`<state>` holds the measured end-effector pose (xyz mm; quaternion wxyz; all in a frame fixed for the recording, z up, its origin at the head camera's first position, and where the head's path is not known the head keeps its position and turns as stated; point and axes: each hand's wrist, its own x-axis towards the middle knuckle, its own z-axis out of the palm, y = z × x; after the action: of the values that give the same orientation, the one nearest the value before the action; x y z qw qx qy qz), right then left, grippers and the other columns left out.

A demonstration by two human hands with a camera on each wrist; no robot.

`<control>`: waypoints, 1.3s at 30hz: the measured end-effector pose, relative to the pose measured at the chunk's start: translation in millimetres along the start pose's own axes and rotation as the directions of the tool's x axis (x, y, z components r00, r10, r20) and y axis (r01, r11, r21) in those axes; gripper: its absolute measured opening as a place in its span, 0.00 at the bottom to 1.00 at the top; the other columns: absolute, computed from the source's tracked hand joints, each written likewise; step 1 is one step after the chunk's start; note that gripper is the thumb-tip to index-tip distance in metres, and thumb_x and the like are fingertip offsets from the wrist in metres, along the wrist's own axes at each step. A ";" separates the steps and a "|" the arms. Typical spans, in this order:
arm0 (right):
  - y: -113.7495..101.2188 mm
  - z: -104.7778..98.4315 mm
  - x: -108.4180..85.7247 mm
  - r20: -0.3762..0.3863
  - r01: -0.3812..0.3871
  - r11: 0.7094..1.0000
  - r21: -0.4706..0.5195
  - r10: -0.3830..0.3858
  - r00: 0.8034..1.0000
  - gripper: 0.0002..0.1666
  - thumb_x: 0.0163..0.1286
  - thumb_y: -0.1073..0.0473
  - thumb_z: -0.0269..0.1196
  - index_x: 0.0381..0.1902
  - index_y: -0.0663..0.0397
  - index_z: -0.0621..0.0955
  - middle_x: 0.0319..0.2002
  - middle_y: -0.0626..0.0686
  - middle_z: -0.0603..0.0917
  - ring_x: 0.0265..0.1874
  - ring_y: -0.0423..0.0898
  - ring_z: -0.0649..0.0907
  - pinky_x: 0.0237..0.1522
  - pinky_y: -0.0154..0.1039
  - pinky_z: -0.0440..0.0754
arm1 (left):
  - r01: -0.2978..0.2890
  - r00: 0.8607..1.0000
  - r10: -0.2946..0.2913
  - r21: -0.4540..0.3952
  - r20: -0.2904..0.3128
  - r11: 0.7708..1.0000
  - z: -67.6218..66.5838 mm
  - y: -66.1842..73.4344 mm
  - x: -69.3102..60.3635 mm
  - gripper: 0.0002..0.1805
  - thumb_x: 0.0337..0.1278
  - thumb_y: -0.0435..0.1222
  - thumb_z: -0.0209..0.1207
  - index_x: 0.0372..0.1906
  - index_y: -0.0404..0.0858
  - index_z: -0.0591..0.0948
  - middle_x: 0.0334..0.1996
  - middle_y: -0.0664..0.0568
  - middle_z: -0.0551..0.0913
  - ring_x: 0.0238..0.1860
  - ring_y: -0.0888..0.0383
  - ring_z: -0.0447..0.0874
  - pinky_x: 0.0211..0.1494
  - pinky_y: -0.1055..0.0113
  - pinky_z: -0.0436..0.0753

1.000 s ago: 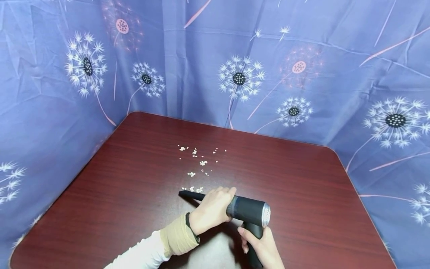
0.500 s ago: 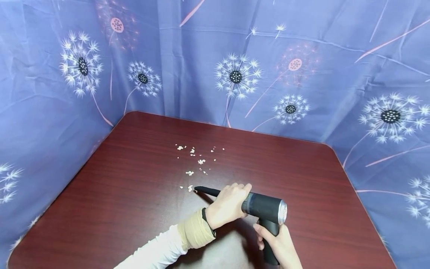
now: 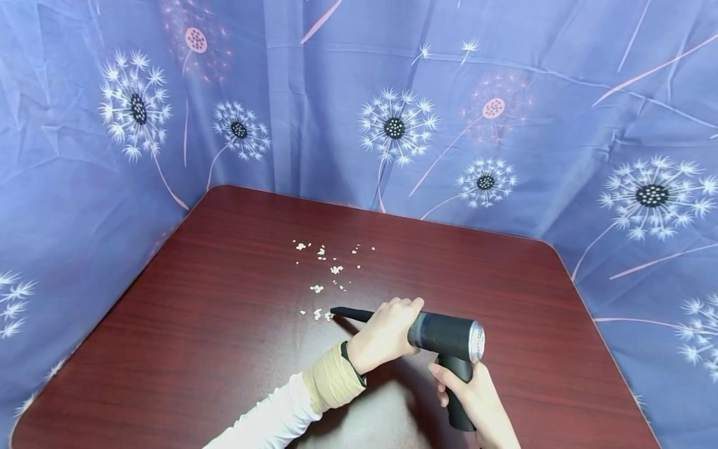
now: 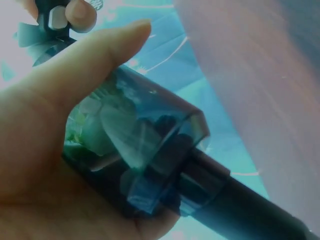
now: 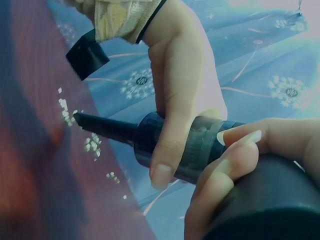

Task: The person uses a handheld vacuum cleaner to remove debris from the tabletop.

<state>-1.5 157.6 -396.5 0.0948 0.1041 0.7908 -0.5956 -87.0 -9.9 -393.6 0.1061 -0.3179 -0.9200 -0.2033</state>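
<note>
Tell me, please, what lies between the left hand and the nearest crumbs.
The black nozzle lies between the left hand and those crumbs, as the head view shows.

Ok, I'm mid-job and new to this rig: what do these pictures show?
There is no machine arm: a person works with two bare hands. The wide picture is taken from the head, looking forward and down; the two close ones from the left and right wrists. The left hand grips the front of a black tool, apparently a handheld vacuum; the right hand holds its handle. White bits lie scattered on the table, with the nozzle close to some of them. A blue flowered curtain hangs behind.
</note>
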 end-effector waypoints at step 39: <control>-20.1 -12.8 12.9 0.114 -0.015 0.996 -0.089 0.025 0.993 0.17 0.64 0.53 0.65 0.37 0.62 0.75 0.20 0.50 0.75 0.15 0.42 0.75 0.19 0.42 0.76 | 0.088 0.995 -0.092 -0.100 -0.035 0.991 -4.8 -3.4 5.7 0.25 0.29 0.39 0.76 0.34 0.40 0.73 0.27 0.53 0.82 0.27 0.55 0.81 0.29 0.66 0.76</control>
<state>-19.8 165.2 -378.1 0.1505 0.0732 0.8086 -0.5641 -93.3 -11.3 -388.5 0.0991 -0.2771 -0.9199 -0.2591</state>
